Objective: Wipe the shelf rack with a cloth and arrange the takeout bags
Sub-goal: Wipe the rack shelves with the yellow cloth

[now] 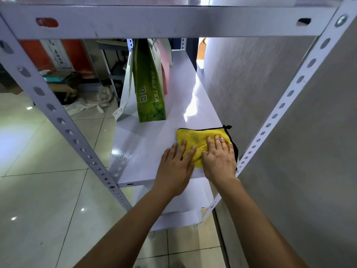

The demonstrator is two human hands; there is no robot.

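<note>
A yellow microfibre cloth [199,141] with a black stitched edge lies folded on the near right part of a white shelf [146,144], its long axis running left to right across the shelf's width and its small black hanging loop poking out at the far right corner. The pile looks soft and fluffy, bunched into a crease between the two hands. The left hand [176,167] lies flat with its fingers straight and a little spread, the fingertips pressing the cloth's near left part while the palm sits over the shelf's near edge. The right hand [219,158] is likewise flat, fingers straight and close together, pressing the cloth's near right part just beside the right upright [287,97]. The shelf is a glossy, smooth white board, long and narrow, its length running away from the viewer, with bright glare on its far right half. Farther along it, on the left side, stands a tall green paper takeout bag [149,88], upright and slightly tilted, its narrow printed side facing near with white lettering reading down it and two small square codes. Behind that bag stands a pink bag [166,74], mostly hidden. The rack's frame is pale grey angle metal punched with rows of oval holes; a broad crossbeam [173,22] spans the top of the view. A rough grey wall [251,78] runs along the right, and shiny beige floor tiles [38,180] lie to the left.
</note>
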